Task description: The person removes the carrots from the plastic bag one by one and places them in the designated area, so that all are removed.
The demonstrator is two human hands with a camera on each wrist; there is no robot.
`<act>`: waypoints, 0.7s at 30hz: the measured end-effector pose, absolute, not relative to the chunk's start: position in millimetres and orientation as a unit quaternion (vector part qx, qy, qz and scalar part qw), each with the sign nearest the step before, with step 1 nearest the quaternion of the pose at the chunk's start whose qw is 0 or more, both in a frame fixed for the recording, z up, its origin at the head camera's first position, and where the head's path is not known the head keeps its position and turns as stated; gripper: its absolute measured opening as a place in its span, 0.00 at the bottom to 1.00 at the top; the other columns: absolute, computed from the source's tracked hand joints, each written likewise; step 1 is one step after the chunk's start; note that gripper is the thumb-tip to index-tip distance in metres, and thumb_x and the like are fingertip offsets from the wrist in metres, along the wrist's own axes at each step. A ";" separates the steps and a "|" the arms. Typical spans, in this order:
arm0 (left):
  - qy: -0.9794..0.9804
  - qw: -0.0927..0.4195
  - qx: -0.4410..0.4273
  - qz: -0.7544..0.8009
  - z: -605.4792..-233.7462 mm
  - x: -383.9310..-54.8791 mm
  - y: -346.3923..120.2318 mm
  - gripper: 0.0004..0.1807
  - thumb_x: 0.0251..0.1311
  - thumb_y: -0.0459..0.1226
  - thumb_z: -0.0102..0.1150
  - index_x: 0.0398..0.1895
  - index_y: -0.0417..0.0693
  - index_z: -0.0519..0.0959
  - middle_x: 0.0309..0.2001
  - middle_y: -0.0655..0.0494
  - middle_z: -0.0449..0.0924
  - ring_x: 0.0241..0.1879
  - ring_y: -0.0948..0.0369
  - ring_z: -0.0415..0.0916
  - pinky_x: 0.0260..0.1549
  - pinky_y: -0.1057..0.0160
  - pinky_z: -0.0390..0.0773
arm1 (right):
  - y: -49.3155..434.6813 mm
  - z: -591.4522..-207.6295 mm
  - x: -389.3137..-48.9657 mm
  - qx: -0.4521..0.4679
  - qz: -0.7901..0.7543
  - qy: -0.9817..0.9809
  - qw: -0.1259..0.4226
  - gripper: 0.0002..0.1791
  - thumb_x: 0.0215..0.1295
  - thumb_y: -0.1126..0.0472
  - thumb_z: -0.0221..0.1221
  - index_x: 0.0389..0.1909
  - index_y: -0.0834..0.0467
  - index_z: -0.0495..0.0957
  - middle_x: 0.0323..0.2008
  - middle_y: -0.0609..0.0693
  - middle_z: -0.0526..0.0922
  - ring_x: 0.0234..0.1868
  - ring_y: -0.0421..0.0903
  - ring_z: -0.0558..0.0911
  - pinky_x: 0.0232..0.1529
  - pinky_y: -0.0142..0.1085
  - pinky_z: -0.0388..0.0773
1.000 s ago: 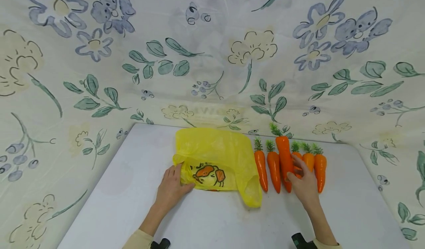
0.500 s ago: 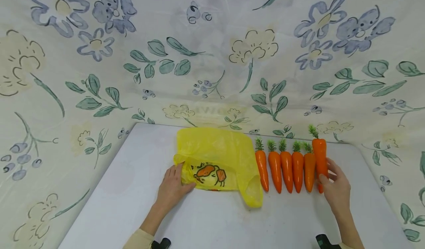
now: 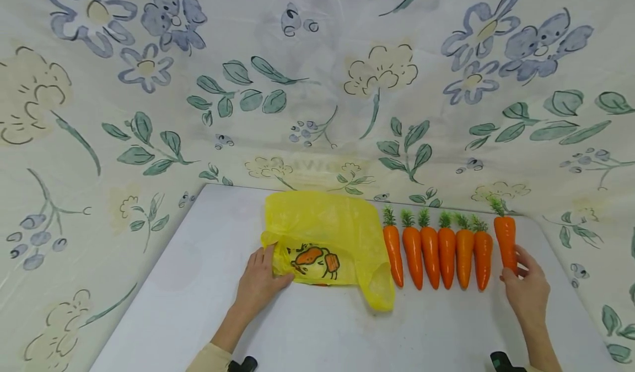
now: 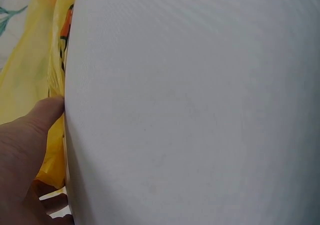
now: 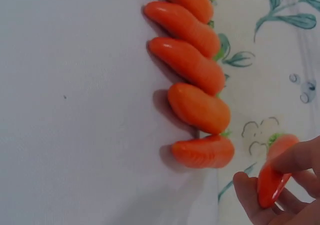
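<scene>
At the right end of the table, my right hand pinches an orange toy carrot near its lower end, its green top pointing away from me. The right wrist view shows that carrot between thumb and fingers, apart from the others. A yellow plastic bag with a cartoon print lies flat left of the row. My left hand grips its lower left corner; in the left wrist view the thumb lies on the yellow plastic and the other fingers are partly hidden.
Several more toy carrots lie side by side between the bag and my right hand, tops toward the back. The white table meets a flowered cloth behind and at the sides. Dark wrist-camera mounts show near the bottom edge.
My right hand has carried one carrot rightward, set it at the row's right end and let go. It now holds another carrot farther right. The left hand and bag have stayed put.
</scene>
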State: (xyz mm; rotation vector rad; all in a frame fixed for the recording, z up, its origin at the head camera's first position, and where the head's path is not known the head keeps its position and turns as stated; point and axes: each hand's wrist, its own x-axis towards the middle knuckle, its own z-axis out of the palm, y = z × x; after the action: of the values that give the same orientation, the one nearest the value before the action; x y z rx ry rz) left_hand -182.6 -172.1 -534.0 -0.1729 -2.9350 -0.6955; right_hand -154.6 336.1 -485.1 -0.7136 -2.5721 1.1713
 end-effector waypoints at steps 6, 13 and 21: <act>-0.970 0.058 -0.055 -0.229 -531.7 -181.6 -171.5 0.47 0.47 0.54 0.65 0.66 0.41 0.55 0.56 0.42 0.63 0.58 0.47 0.59 0.53 0.49 0.67 | 373.3 -528.2 -166.9 -0.252 0.373 -0.886 0.111 0.34 0.64 0.64 0.48 0.71 0.53 0.52 0.61 0.65 0.63 0.50 0.60 0.71 0.22 0.22 0.73; -0.971 0.058 -0.058 -0.225 -530.3 -180.9 -170.5 0.48 0.47 0.54 0.64 0.66 0.40 0.55 0.56 0.40 0.63 0.59 0.47 0.59 0.54 0.49 0.66 | 356.8 -499.1 -154.9 -0.283 0.381 -0.876 0.082 0.34 0.62 0.68 0.47 0.70 0.60 0.51 0.61 0.68 0.62 0.50 0.62 0.71 0.20 0.22 0.72; -0.970 0.065 -0.060 -0.225 -529.6 -180.5 -169.4 0.47 0.46 0.53 0.65 0.65 0.40 0.56 0.56 0.40 0.64 0.58 0.46 0.59 0.54 0.48 0.67 | 360.0 -507.3 -158.7 -0.282 0.363 -0.885 0.076 0.33 0.62 0.69 0.47 0.69 0.63 0.52 0.59 0.70 0.62 0.51 0.64 0.69 0.33 0.37 0.78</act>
State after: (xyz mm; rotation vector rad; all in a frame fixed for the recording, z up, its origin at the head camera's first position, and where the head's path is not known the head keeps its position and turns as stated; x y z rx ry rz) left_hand -180.5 -169.4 -529.6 -0.1825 -2.9289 -0.6781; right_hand -158.7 360.0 -507.3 -0.8453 -2.6540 1.0872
